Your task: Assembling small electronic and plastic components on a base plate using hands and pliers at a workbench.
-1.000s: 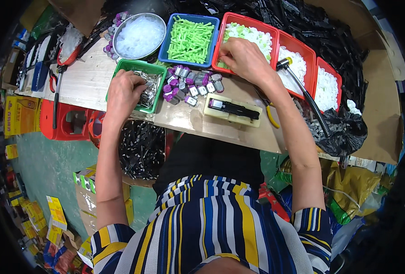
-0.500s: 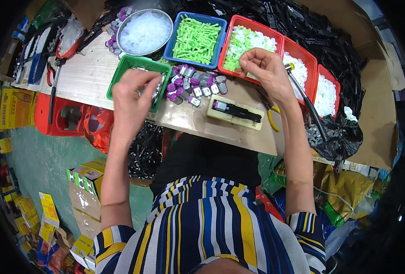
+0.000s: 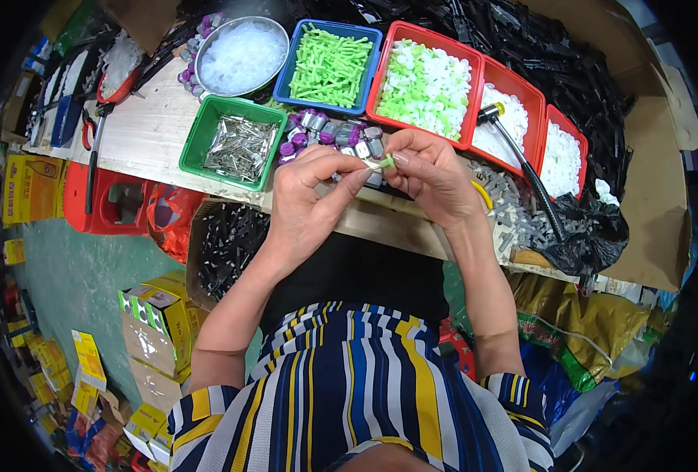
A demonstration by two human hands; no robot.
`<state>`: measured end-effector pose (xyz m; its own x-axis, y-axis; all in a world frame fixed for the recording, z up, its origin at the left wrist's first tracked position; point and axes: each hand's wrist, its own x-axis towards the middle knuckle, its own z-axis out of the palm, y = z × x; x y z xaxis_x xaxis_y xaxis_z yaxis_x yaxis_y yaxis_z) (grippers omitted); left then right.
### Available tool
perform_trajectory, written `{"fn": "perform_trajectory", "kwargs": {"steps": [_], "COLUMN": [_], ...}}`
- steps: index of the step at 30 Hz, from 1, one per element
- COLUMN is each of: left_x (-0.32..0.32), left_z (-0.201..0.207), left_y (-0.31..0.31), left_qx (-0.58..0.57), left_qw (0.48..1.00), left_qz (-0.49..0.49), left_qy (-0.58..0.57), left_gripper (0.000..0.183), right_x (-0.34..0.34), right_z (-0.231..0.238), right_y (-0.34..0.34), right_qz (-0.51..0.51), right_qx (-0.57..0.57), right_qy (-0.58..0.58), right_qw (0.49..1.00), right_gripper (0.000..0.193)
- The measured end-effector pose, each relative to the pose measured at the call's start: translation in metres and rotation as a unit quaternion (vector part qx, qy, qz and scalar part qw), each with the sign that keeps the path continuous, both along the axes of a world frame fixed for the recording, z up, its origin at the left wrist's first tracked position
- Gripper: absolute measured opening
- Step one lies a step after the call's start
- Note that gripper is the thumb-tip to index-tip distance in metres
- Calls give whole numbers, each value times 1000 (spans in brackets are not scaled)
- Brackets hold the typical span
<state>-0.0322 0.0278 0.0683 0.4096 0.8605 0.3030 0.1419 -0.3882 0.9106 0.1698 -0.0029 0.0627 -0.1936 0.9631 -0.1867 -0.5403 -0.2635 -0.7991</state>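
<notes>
In front of my body, both hands meet fingertip to fingertip above the bench. My left hand pinches a thin metal pin, which points toward the other hand. Between thumb and fingers of my right hand is a small light-green plastic piece. Pin and green piece touch or nearly touch; I cannot tell whether one sits inside the other. Behind my fingers lie purple-and-grey parts. The green bin of metal pins is left of my left hand. My hands hide the cream block holding a black part.
A red bin of green and white pieces stands beyond my right hand, beside a blue bin of green sticks. A metal bowl holds clear pieces. A black-handled hammer rests over the red bins at right.
My left hand has come from the green bin, and my right hand from the red bin. Both have moved inward and met, now holding the pin and green piece together.
</notes>
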Motion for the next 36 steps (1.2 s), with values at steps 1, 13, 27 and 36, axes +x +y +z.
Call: {"fn": "perform_trajectory", "kwargs": {"steps": [1,13,27,36], "left_x": [0,-1,-1,8], "left_z": [1,0,-12,-16], "left_y": [-1,-1,-5,-16], "left_qx": [0,-40,-195,-265], "left_qw": [1000,999,973,950], "left_qz": [-2,0,-30,11], "left_qy": [1,-22,-119,-163], "left_gripper": [10,9,9,10], "right_x": [0,-2,-9,-14], "right_z": [0,-2,0,-4], "right_y": [-1,-3,-7,-14], "right_qz": [-2,-1,-34,-106], "right_qx": [0,-2,-6,74], "right_qy": [1,-9,-34,-105], "right_qw": [1000,1000,999,986], "right_gripper": [20,18,18,13]}}
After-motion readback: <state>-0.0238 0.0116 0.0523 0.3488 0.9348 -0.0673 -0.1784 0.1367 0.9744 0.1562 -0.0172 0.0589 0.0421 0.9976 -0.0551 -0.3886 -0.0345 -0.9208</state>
